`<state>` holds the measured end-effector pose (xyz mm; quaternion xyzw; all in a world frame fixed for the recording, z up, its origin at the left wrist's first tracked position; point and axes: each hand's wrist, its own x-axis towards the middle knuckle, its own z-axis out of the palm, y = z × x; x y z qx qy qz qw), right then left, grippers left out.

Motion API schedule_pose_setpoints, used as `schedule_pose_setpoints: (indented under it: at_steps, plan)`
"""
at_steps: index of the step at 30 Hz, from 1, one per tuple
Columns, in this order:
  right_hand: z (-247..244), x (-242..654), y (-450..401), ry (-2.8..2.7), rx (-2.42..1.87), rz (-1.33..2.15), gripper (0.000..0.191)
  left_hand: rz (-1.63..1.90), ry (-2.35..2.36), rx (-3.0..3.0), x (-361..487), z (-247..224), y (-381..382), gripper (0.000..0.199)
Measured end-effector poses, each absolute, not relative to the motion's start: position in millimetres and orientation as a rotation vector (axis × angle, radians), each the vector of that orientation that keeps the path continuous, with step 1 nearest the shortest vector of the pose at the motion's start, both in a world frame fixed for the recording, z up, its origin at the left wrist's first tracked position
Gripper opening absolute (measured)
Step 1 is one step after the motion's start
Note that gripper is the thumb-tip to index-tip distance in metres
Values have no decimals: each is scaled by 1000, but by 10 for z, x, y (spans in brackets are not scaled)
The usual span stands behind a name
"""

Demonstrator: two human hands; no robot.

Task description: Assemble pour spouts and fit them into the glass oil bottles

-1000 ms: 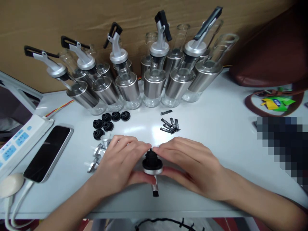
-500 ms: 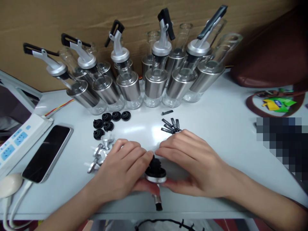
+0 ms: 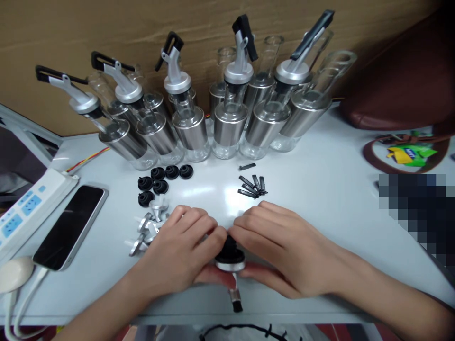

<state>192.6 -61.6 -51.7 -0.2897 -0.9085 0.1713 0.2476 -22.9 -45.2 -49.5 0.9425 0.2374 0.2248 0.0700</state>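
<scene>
Between my two hands, near the table's front edge, is a bottle pourer (image 3: 231, 266) with a silver collar. Its black ribbed stopper faces up and its spout, ending in a black tip, points down toward me. My left hand (image 3: 188, 251) grips it from the left, thumb under the collar, fingers at the stopper. From the other side my right hand (image 3: 284, 251) closes on it in the same way. Fingers partly hide the stopper. Left of my left hand lie several silver spouts (image 3: 149, 227) and black stoppers (image 3: 159, 186). Small black levers (image 3: 250, 187) lie beyond my right hand.
A row of glass bottles (image 3: 192, 128) with steel sleeves stands at the back, several topped with pourers. On the left are a phone (image 3: 71, 227) and a power strip (image 3: 31, 203). A brown bag (image 3: 398, 85) and a green-yellow packet (image 3: 410, 155) sit at right.
My right hand's fingers have come down and nearer to me over the stopper, uncovering more of the black levers. The pourer stays between both hands, its stopper now more covered.
</scene>
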Motion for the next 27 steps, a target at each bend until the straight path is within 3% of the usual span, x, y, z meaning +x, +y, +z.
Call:
schedule_pose_setpoints:
  at_steps: [11,27]
  plan:
    - [-542,1877,-625,-2393,-913,759,33,648,859,2630,-210,-488,-466,50]
    - [-500,1878,-636,-2384,-786,709,34,800,618,2804,-254,-463,-442,34]
